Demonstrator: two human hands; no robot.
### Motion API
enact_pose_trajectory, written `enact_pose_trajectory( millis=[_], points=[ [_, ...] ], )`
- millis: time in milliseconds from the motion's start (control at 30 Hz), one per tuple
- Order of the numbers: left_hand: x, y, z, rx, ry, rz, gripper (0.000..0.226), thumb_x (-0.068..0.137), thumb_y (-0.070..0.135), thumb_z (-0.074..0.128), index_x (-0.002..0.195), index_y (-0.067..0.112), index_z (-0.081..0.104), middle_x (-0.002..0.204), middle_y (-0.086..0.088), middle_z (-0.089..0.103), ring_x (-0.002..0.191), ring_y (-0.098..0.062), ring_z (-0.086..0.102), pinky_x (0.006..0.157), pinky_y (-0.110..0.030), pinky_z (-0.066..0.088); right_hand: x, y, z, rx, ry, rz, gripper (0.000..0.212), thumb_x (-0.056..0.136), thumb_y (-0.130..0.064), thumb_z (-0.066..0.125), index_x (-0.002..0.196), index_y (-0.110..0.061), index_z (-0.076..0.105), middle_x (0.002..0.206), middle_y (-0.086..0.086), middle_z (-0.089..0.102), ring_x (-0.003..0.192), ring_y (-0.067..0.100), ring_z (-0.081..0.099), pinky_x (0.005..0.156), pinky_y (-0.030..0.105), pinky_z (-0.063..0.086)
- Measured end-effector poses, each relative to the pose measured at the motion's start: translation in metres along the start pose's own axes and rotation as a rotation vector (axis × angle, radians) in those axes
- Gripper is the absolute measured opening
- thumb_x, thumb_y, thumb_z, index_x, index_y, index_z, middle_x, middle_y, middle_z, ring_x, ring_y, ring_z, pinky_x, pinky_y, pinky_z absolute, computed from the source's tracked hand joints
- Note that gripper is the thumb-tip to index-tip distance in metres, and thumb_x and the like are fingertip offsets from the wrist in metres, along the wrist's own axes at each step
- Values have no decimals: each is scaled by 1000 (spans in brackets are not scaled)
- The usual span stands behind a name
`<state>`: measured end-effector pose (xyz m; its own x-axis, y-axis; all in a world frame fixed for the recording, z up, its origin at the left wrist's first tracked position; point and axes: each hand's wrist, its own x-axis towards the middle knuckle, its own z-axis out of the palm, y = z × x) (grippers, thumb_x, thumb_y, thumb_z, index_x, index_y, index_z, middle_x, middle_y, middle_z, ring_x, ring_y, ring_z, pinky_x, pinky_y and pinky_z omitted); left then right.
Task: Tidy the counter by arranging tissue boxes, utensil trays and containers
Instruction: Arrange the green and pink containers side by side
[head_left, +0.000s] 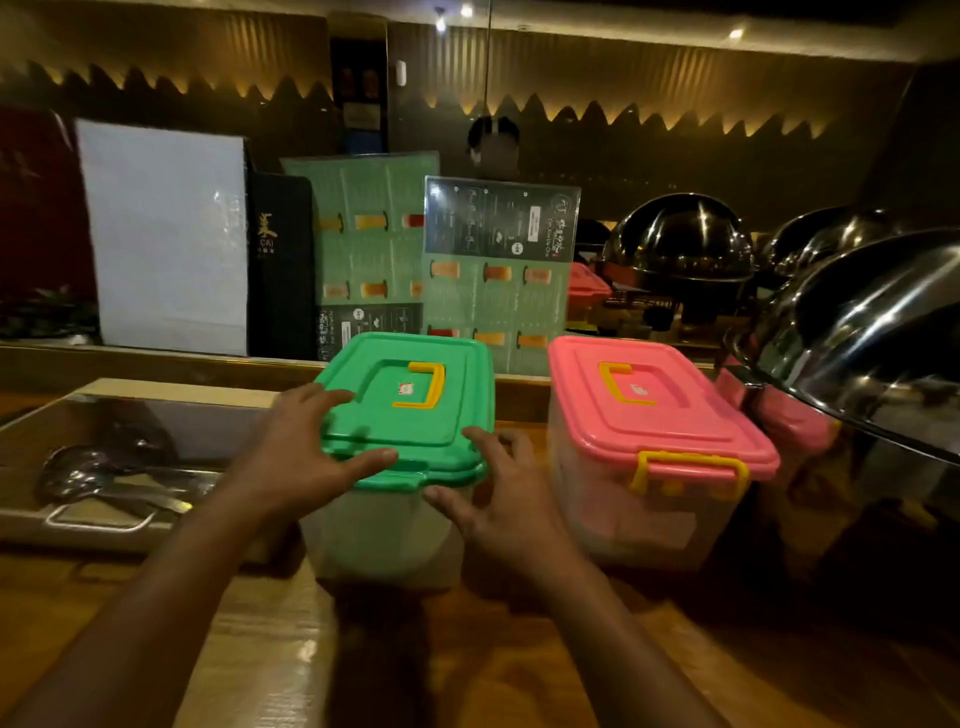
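Observation:
A clear plastic container with a green lid and a yellow handle stands in the middle of the wooden counter. My left hand rests on the lid's left front corner, fingers spread. My right hand sits at the container's right front corner, thumb under the lid's rim, fingers apart. Right beside it stands a second clear container with a pink lid and yellow latch. A steel utensil tray with ladles lies at the left.
Shiny chafing-dish domes crowd the right side, close to the pink-lidded container. Laminated menus, a white board and a black menu folder lean against the back ledge. A person stands beyond the ledge.

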<state>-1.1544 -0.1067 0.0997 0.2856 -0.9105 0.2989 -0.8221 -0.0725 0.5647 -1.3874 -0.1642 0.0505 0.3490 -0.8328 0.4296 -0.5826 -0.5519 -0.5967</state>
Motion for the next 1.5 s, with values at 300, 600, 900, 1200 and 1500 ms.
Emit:
enact_pose_trajectory(
  millis=[300,600,900,1200,1500],
  points=[
    [7,-60,14,-405,-122,-55,138,30,77,87,152,31,40,145,-5,51,118,-23,59,97,-44,55,-1,-8,11,-75,112,72,83,64,-65,82,129,-19,63,135,4,46,120,17,49,101,18,39],
    [13,-45,40,-331,-55,7,129,38,84,82,149,32,40,143,-4,49,118,-22,58,95,-48,57,-2,8,-8,-197,91,136,86,71,-74,68,139,-23,54,140,0,45,128,17,46,104,37,48],
    [35,-12,70,-305,-62,23,137,34,91,77,150,30,39,143,-6,53,124,-24,59,98,-49,56,-2,33,-34,-509,167,167,82,73,-89,42,139,-40,50,159,10,31,149,31,18,119,50,19],
    [40,0,80,-272,-30,40,132,39,87,79,150,25,43,143,-8,50,126,-27,55,101,-47,53,2,47,-39,-529,157,191,84,75,-91,33,142,-41,48,159,9,30,149,29,16,122,49,7],
    [45,-3,80,-307,-54,5,134,34,88,81,148,29,44,142,-3,52,122,-22,59,99,-47,55,5,46,-38,-518,179,190,84,74,-88,39,139,-37,54,152,11,37,142,33,25,120,53,13]
  ],
)
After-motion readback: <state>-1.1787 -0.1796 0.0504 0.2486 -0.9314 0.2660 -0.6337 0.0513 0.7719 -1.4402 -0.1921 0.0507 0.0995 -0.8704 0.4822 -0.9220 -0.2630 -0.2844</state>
